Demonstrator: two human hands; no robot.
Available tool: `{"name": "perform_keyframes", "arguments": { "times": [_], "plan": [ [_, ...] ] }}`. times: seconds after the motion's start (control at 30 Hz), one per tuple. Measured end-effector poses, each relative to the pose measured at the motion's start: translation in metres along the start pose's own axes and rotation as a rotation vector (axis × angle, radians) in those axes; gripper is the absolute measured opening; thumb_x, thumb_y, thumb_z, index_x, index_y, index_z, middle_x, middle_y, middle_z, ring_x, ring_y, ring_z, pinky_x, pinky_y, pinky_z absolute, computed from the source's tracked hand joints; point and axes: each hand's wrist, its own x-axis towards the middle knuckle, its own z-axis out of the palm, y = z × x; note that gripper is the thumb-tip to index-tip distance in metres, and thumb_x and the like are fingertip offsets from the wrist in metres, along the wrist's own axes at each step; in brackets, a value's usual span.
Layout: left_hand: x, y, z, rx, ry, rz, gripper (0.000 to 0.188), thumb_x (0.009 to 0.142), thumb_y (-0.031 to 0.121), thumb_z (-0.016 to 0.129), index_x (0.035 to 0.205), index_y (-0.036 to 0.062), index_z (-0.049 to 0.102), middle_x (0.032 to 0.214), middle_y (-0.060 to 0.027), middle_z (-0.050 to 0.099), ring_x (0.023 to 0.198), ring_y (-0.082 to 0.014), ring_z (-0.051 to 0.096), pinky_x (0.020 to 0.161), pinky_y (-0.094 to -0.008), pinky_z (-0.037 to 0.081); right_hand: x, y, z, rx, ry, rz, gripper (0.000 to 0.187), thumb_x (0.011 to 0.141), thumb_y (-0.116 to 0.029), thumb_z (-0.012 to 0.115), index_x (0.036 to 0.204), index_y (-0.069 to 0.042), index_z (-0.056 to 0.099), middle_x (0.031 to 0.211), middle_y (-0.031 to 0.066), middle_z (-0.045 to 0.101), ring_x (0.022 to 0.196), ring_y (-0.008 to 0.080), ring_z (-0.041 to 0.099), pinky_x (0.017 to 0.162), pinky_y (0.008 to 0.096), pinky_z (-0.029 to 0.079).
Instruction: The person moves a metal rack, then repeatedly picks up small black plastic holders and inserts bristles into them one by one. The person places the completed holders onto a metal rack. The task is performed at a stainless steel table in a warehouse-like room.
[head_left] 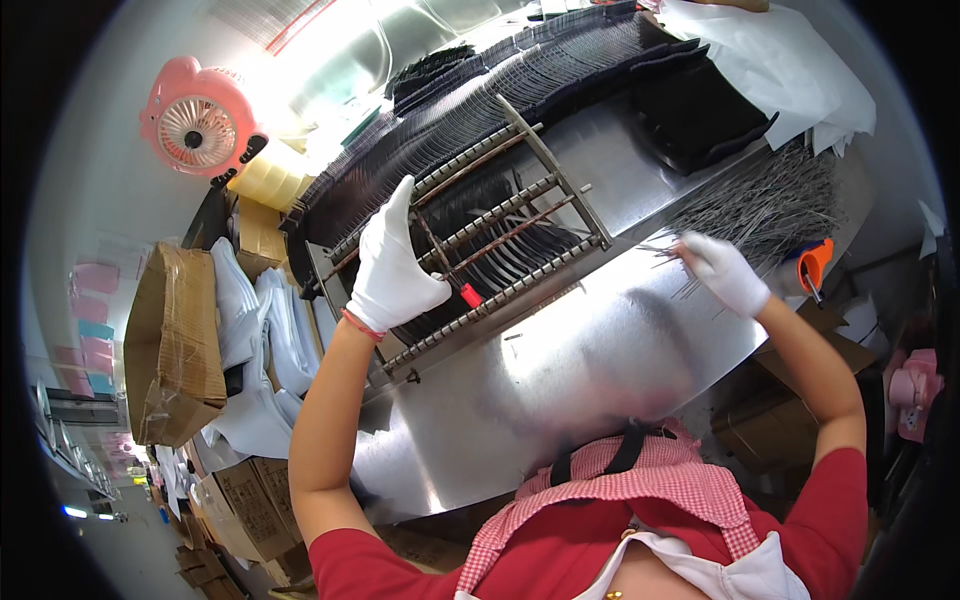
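Left hand (pixel 392 272) is spread over metal rack (pixel 500 211); right hand (pixel 722 275) pinches thin strands (pixel 659 249) beside strand pile (pixel 768 198) on counter (pixel 560 365).

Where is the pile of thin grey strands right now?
In the head view, the pile of thin grey strands lies at upper right on the shiny metal table, just beyond the white-gloved right hand and near the orange object.

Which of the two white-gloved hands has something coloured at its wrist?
The left hand, at the grey barred metal frame: a thin red band crosses its wrist. The right hand, beside the heap of thin grey wires, shows no band.
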Motion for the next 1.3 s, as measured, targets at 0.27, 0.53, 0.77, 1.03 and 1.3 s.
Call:
{"name": "perform_keyframes", "arguments": {
  "times": [0.27, 0.53, 0.77, 1.03, 1.3],
  "plan": [
    [0.002, 0.022, -0.012, 0.120, -0.011, 0.044, 0.107, 0.056, 0.010, 0.070, 0.151, 0.0006, 0.023, 0.132, -0.0223, 0.046, 0.124, -0.0384, 0.042, 0.111, -0.0474, 0.028, 0.187, -0.036, 0.048, -0.170, -0.027, -0.241, 0.016, 0.095, -0.020, 0.057, 0.106, -0.013, 0.066, 0.096, 0.0120, 0.070, 0.089, 0.0316, 0.067, 0.080, 0.0361, 0.052],
    [0.003, -0.008, -0.005, 0.024, -0.031, -0.007, 0.105, 0.053, 0.012, 0.073, 0.149, 0.0038, 0.030, 0.127, -0.0193, 0.049, 0.120, -0.0353, 0.046, 0.108, -0.0430, 0.031, 0.135, -0.061, 0.017, -0.001, -0.523, -0.018, 0.020, 0.083, -0.003, 0.055, 0.095, -0.004, 0.071, 0.086, 0.0082, 0.072, 0.082, 0.0184, 0.068, 0.076, 0.0331, 0.051],
    [0.041, -0.005, -0.026, -0.108, -0.032, 0.032, 0.087, 0.055, 0.010, 0.072, 0.138, 0.0041, 0.047, 0.122, -0.0155, 0.055, 0.111, -0.0295, 0.056, 0.101, -0.0376, 0.044, 0.123, -0.050, 0.013, -0.167, -0.313, -0.167, 0.013, 0.089, -0.012, 0.061, 0.096, -0.009, 0.071, 0.089, 0.0068, 0.072, 0.082, 0.0221, 0.068, 0.077, 0.0319, 0.051],
    [0.019, 0.062, -0.078, -0.181, 0.154, -0.039, 0.093, 0.062, -0.004, 0.064, 0.148, 0.0036, 0.032, 0.125, -0.0145, 0.050, 0.109, -0.0210, 0.056, 0.095, -0.0317, 0.050, 0.057, 0.064, -0.108, -0.355, -0.380, -0.092, 0.012, 0.088, -0.017, 0.063, 0.093, -0.011, 0.072, 0.079, 0.0034, 0.071, 0.076, 0.0171, 0.069, 0.075, 0.0324, 0.053],
    [0.015, 0.151, -0.016, -0.620, 0.317, -0.224, 0.097, 0.065, -0.003, 0.069, 0.151, 0.0009, 0.025, 0.127, -0.0162, 0.048, 0.100, -0.0176, 0.054, 0.089, -0.0285, 0.050, -0.009, -0.045, -0.144, -0.526, 0.510, -0.413, 0.040, 0.079, -0.039, 0.075, 0.102, -0.009, 0.065, 0.091, 0.0097, 0.066, 0.090, 0.0309, 0.065, 0.076, 0.0413, 0.051]
  ]
}}
